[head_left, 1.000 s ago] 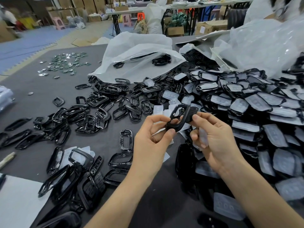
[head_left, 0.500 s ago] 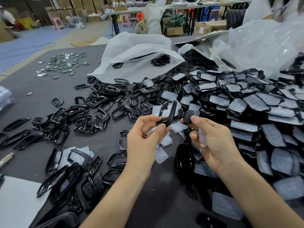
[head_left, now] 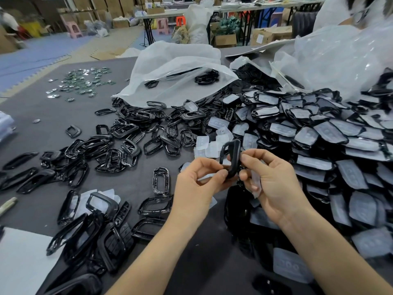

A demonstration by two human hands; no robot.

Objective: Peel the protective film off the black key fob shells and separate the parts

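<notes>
One black frame shell is held upright above the table. The left hand pinches its lower end, and the right hand pinches its right edge, with a peeled film strip tucked in the same hand. Best to grip the edges only and ease evenly. Stripped frames lie to its left; unpeeled shells crowd its right.

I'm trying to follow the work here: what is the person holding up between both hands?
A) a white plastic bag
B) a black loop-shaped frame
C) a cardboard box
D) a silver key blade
B: the left hand and the right hand both pinch a black frame, and pale film pieces on the table show through its open middle.
</notes>
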